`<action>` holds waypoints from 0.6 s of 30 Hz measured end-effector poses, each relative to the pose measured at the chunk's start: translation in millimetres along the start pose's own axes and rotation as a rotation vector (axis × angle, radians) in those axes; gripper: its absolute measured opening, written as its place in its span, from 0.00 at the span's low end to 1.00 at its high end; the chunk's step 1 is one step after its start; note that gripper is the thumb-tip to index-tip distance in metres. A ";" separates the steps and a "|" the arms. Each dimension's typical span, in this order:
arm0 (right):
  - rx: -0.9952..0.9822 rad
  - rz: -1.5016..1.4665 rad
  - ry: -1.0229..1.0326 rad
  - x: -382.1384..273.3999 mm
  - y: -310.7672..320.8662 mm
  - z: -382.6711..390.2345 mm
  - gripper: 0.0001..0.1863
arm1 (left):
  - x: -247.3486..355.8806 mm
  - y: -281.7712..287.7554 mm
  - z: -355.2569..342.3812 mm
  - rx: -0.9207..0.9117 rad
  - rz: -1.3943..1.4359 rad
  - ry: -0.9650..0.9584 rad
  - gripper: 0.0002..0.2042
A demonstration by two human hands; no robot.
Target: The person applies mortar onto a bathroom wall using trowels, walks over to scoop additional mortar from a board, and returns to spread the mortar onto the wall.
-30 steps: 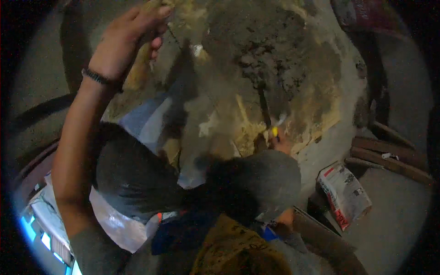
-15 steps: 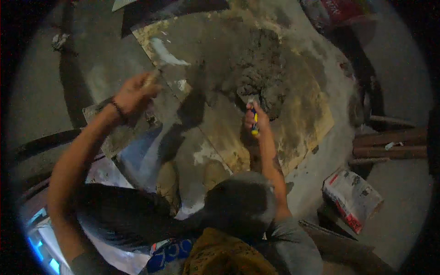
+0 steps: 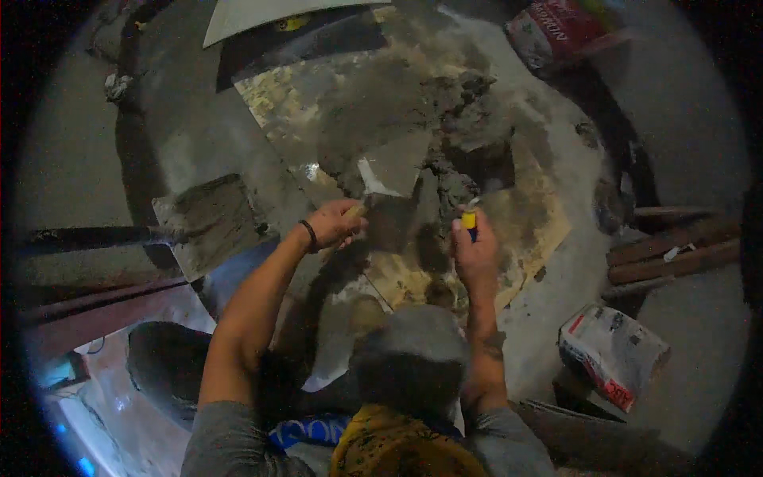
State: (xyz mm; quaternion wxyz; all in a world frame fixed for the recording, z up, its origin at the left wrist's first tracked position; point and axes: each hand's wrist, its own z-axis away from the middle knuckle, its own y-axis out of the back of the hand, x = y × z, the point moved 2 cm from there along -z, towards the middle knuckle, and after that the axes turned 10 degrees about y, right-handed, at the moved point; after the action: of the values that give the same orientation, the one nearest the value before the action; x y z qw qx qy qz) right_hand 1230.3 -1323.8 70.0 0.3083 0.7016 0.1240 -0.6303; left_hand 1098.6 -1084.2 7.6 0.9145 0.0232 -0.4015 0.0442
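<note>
My left hand (image 3: 338,222) is closed on the wooden handle of a wide scraper (image 3: 389,167), whose metal blade, streaked with white, lies over the grey mortar. My right hand (image 3: 475,246) grips the yellow-and-blue handle of a trowel (image 3: 470,219) just right of it, with a lump of mortar (image 3: 455,186) at its blade. Both tools are over a stained yellowish board (image 3: 532,238) spread with wet grey mortar (image 3: 461,111).
A mortar-caked square shovel (image 3: 211,222) lies left. Pale and dark sheets (image 3: 290,12) are at the top, a red sack (image 3: 560,32) top right. Brown lengths (image 3: 671,254) and a white bag (image 3: 608,350) lie right. My bent knees (image 3: 409,346) are below.
My left hand has come down and right from the upper left, bringing the scraper over the mortar. My right hand has shifted slightly right and down from half a second ago, still holding the trowel.
</note>
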 end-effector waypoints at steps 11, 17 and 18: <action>0.174 0.306 0.267 143.9 -58.8 8.6 0.21 | 12.2 -51.7 1.0 -0.159 0.147 -0.147 0.16; -0.355 1.288 0.003 149.0 -70.5 46.3 0.23 | 38.2 -40.4 26.9 -0.047 0.259 -0.247 0.15; -0.201 1.234 -0.061 174.2 -59.0 58.2 0.22 | 47.7 -39.5 22.9 -0.062 0.247 -0.267 0.15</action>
State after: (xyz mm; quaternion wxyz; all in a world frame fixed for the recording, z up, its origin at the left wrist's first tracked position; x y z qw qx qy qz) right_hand 1180.5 -1349.4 -114.6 0.6835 0.5933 -0.2541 -0.3411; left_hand 1117.9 -1122.3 58.0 0.8410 -0.0488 -0.5203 0.1406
